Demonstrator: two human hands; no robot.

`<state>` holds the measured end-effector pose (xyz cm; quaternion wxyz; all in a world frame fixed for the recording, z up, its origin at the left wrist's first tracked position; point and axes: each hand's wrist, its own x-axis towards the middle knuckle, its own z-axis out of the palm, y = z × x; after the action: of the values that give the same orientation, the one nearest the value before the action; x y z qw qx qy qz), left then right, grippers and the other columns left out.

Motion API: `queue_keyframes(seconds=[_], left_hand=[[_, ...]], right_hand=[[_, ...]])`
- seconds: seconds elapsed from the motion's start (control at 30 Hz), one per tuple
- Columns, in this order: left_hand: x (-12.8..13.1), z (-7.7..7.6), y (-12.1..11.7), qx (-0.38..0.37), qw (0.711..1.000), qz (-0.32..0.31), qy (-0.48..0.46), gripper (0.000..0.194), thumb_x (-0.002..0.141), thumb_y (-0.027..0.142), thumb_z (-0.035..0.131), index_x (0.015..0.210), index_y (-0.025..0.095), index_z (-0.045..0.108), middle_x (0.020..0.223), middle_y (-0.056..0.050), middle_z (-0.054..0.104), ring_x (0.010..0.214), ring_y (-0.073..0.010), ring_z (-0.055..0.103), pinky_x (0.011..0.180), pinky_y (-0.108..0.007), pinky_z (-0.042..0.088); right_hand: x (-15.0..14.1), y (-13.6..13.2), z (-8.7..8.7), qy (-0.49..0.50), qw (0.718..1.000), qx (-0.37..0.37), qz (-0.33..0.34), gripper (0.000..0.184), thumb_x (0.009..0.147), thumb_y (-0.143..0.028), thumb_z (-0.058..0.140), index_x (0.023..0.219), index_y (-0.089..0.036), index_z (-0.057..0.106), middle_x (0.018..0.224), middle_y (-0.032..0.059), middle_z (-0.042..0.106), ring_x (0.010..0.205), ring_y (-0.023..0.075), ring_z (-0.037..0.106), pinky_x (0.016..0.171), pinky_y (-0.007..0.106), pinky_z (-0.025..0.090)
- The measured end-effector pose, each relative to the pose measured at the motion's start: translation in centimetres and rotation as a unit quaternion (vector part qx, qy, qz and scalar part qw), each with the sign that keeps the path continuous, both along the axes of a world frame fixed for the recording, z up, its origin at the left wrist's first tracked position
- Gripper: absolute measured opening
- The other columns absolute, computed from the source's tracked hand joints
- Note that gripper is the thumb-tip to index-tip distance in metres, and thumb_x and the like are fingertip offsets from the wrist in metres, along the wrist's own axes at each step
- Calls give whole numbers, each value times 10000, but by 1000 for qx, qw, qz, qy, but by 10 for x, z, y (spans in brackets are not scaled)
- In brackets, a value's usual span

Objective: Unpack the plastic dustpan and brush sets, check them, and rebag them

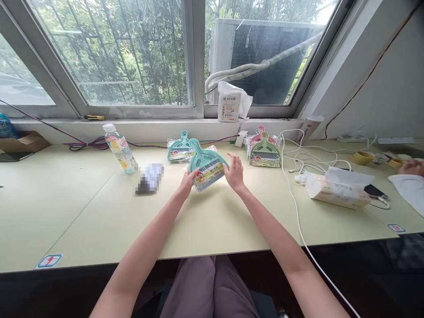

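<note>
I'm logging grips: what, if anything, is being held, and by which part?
A wrapped teal dustpan set, by its lower left edge in the left hand; the open right hand is at its right corner.

Spreads wide as a pale yellow-green desk [215, 234]. Bears, towards the left, a white-capped bottle [121, 151] and a blurred-out object [150, 179] just beside it. Carries a turquoise dustpan set [179, 151] near the back, then a pink set [256, 138] behind a green set [265, 153]; farther right, a tissue pack [334, 193] and white cables [291, 194].
</note>
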<state>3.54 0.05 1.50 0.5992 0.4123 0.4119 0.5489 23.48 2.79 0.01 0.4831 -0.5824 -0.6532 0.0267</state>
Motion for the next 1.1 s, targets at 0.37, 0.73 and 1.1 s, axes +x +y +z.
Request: queue_keyframes(seconds=[0.37, 0.73, 1.1], left_hand=[[-10, 0, 7, -27, 995, 65, -71, 352, 744, 218, 658, 1089, 203, 587, 879, -21, 690, 697, -134, 643, 588, -227, 514], [-12, -15, 14, -34, 999, -7, 15, 384, 708, 304, 732, 1051, 200, 596, 858, -38, 702, 687, -157, 664, 565, -241, 529], [-12, -22, 15, -22, 999, -21, -24, 391, 718, 241, 724, 1080, 195, 584, 908, -58, 711, 781, -203, 689, 750, -355, 568]], right_hand=[[-30, -47, 0, -287, 944, 87, 139, 358, 946, -240, 400, 1293, -263, 482, 1340, 71, 525, 1221, 211, 453, 1089, 442, 200], [-25, -34, -9, -343, 912, 90, 204, 237, 839, -221, 619, 1073, -226, 580, 1204, 76, 586, 1174, 234, 477, 1111, 468, 158], [-29, -43, -1, -337, 915, 49, 216, 100, 858, -188, 571, 925, -213, 641, 1073, 91, 613, 1020, 240, 512, 905, 383, 325]])
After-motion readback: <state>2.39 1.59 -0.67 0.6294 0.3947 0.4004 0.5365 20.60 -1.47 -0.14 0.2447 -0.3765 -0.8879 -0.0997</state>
